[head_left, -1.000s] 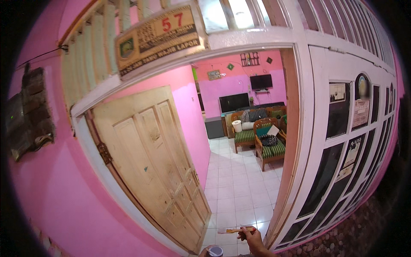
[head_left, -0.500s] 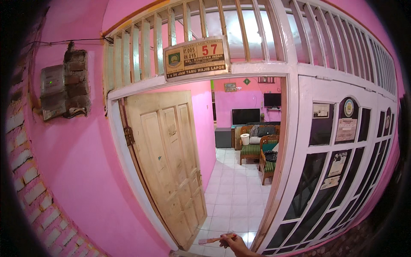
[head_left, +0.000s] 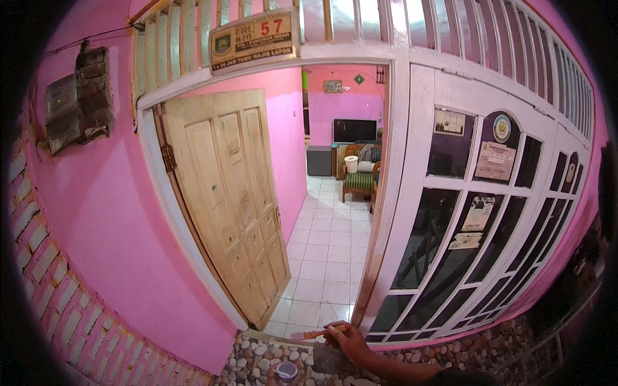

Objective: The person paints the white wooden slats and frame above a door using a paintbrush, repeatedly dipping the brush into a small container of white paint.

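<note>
My right hand (head_left: 347, 340) reaches in from the lower right, its fingers closed round the handle of a paintbrush (head_left: 312, 334). The pale bristles point left, and the brush is held roughly level in front of the doorway's threshold. Below it, on the pebbled ground, stands a small round tub (head_left: 285, 371) with a pale rim; what it contains is too small to make out. My left hand is outside the picture.
A worn wooden door (head_left: 225, 206) stands ajar in a white frame. Beyond lies a white tiled floor (head_left: 318, 257) with a green striped chair (head_left: 356, 183). White glazed panels (head_left: 444, 225) rise at the right, a pink wall (head_left: 129, 238) at the left. Pebbled ground (head_left: 418, 363) fronts the doorway.
The view has tipped down and turned right, so the doorway sits higher and further left. The pebbled ground, the tub and more of my right forearm have appeared. The brush stays in my hand.
</note>
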`<state>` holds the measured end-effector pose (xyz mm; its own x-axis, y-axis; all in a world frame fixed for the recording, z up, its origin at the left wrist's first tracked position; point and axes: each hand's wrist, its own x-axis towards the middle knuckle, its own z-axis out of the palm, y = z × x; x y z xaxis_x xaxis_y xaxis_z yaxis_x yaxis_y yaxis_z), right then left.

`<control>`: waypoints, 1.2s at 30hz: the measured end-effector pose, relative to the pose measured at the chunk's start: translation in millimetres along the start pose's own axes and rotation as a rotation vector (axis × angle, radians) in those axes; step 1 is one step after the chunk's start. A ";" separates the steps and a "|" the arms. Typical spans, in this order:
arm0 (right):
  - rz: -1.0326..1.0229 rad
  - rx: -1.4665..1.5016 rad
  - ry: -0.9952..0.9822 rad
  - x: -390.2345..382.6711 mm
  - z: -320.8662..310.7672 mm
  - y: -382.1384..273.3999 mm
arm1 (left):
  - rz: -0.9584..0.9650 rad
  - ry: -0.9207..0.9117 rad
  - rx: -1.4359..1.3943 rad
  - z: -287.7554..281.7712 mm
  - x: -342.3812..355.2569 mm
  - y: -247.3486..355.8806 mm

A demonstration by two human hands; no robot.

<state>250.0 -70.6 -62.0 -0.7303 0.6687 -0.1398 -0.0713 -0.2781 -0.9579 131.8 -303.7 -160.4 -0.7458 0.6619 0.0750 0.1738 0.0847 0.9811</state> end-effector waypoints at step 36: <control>-0.829 -0.652 -0.356 -21.1 -105.7 -130.9 | 0.311 0.093 0.181 133.3 54.7 124.3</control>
<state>346.6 24.6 39.8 -0.7826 0.2144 0.5845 -0.3333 0.6486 -0.6842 198.3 -157.7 -58.1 -0.6934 0.6066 0.3890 0.5062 0.0259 0.8620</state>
